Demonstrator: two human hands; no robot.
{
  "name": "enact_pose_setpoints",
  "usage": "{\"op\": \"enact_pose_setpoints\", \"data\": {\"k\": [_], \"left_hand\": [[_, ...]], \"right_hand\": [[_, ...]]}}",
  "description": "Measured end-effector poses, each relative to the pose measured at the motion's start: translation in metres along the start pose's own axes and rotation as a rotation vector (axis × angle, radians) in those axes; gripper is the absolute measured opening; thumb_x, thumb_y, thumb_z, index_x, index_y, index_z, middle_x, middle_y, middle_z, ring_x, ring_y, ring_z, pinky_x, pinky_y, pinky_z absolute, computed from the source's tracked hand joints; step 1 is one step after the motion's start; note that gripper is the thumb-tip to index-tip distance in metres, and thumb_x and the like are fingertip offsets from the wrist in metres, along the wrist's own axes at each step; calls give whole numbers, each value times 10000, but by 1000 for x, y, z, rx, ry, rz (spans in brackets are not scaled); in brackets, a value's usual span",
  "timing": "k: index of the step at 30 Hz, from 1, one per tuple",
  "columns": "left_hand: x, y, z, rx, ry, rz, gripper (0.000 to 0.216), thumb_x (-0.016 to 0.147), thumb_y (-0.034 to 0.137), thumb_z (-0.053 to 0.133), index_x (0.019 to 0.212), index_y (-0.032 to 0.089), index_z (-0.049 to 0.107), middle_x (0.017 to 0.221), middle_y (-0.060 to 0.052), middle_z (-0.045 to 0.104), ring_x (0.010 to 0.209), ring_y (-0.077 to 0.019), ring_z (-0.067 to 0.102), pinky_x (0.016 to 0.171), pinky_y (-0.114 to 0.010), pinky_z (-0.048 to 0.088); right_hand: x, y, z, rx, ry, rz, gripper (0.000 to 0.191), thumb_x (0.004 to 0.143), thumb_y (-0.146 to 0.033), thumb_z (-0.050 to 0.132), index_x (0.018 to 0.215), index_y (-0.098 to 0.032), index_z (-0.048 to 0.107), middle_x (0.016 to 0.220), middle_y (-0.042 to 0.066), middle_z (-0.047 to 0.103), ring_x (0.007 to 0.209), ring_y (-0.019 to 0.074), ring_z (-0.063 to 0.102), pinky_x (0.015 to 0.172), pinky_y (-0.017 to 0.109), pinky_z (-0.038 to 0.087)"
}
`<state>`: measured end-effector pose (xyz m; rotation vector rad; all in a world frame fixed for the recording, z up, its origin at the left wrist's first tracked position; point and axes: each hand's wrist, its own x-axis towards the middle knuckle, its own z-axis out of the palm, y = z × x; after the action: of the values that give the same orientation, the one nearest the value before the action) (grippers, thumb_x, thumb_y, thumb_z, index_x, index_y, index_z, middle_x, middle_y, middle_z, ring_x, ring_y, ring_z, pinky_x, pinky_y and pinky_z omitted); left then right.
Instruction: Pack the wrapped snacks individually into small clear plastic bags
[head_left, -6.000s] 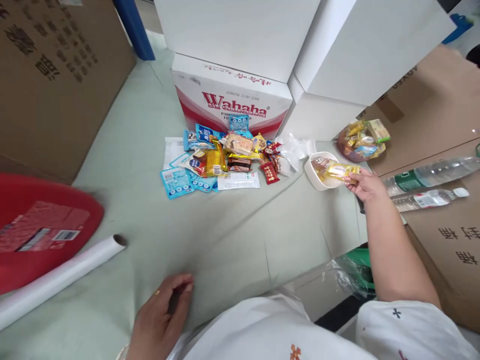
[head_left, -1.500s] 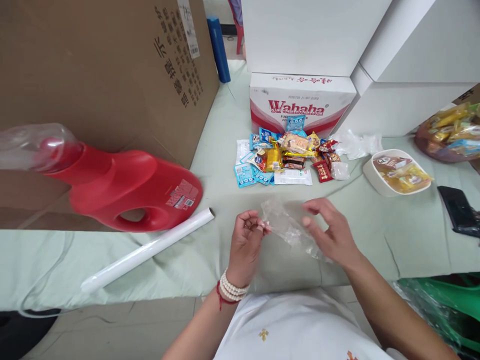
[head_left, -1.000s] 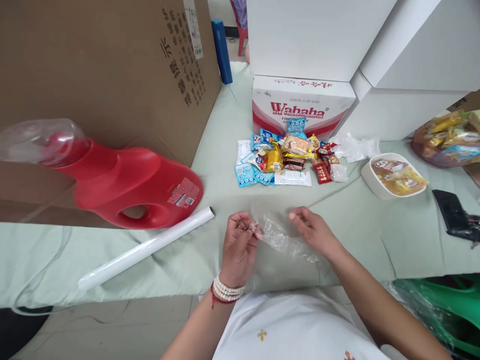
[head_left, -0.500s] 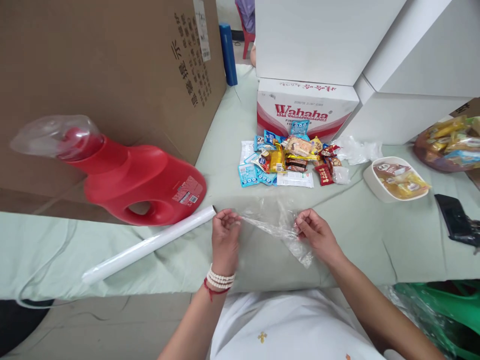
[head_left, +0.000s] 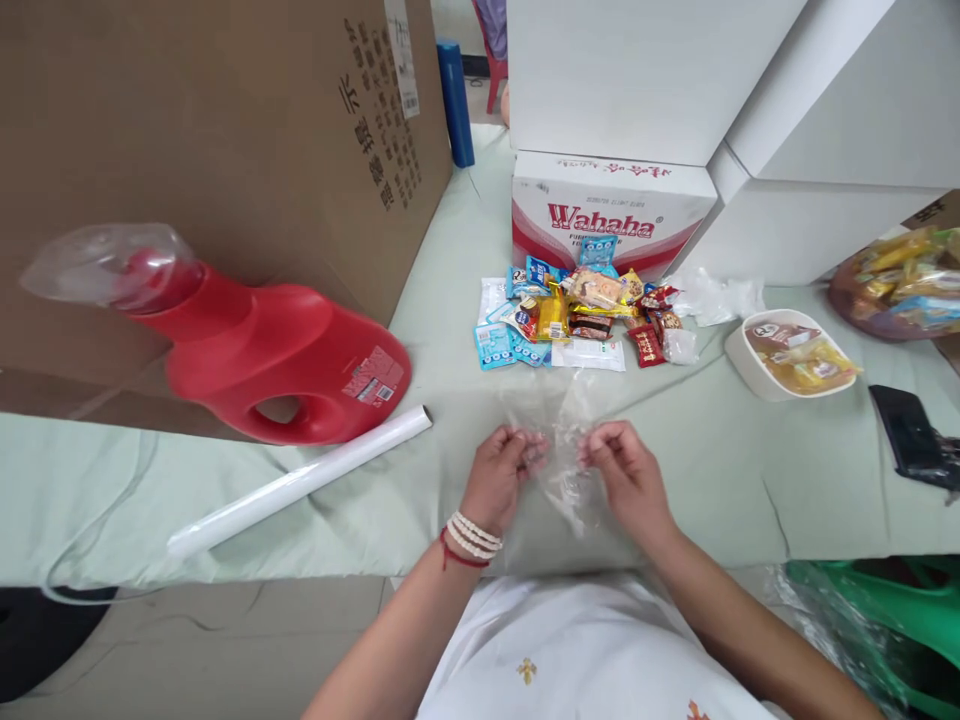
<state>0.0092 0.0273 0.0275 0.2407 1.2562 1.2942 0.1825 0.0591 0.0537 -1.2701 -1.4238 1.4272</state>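
A thin clear plastic bag (head_left: 564,470) hangs between my two hands above the near part of the table. My left hand (head_left: 501,475), with white beads and a red string at the wrist, pinches its left side. At its right side, the fingers of my right hand (head_left: 624,470) are pinched on the plastic. The bag is crumpled, and its lower end dangles toward me. Beyond it lies a pile of wrapped snacks and small packets (head_left: 574,310). Left of my hands rests a white plastic-wrapped roll (head_left: 304,483).
A red detergent jug (head_left: 289,350) stands at the left by a large brown carton (head_left: 225,130). Behind the snacks is a Wahaha box (head_left: 611,205). To the right are a white bowl of snacks (head_left: 750,368), a filled basket (head_left: 855,315) and a black phone (head_left: 906,430).
My left hand has moved right, closer to my right hand. The plastic bag, stretched out between them before, is now bunched and hanging. The right hand has barely shifted.
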Motion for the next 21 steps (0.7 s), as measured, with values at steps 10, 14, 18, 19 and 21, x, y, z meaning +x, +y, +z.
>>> {"op": "enact_pose_setpoints", "data": {"k": [10, 14, 18, 19, 21], "left_hand": [[6, 14, -53, 367, 168, 134, 425, 718, 491, 817, 905, 185, 590, 805, -17, 644, 585, -147, 628, 458, -230, 431], [-1, 23, -52, 929, 315, 733, 393, 751, 232, 744, 1135, 212, 664, 1223, -148, 656, 1187, -339, 624, 1002, -553, 504], [-1, 27, -48, 1302, -434, 917, 474, 750, 16, 549, 1064, 314, 741, 1263, -79, 725, 1422, -316, 506, 1250, -650, 134], [1, 27, -49, 1340, -577, 883, 469, 730, 2, 532, 1012, 310, 745, 1245, -71, 742, 1425, -312, 512, 1251, -661, 110], [7, 26, -53, 1364, -687, 810, 380, 715, 16, 529, 903, 278, 729, 1227, -75, 758, 1430, -319, 513, 1242, -684, 108]], "right_hand": [[34, 32, -85, 214, 200, 332, 471, 647, -525, 890, 836, -214, 591, 732, -21, 628, 542, 108, 548, 469, 232, 443], [37, 40, -89, 101, 169, 265, 419, 726, -542, 826, 834, -214, 589, 715, -27, 616, 559, 116, 541, 494, 248, 453], [40, 40, -96, -24, 123, 214, 369, 798, -538, 763, 866, -219, 590, 752, -19, 632, 577, 126, 552, 537, 271, 473], [40, 41, -100, -62, 118, 200, 364, 808, -541, 749, 865, -219, 588, 753, -16, 634, 574, 127, 550, 542, 276, 471], [38, 44, -110, -140, 114, 176, 360, 824, -552, 721, 853, -222, 581, 723, -16, 627, 562, 133, 540, 550, 285, 463]]}}
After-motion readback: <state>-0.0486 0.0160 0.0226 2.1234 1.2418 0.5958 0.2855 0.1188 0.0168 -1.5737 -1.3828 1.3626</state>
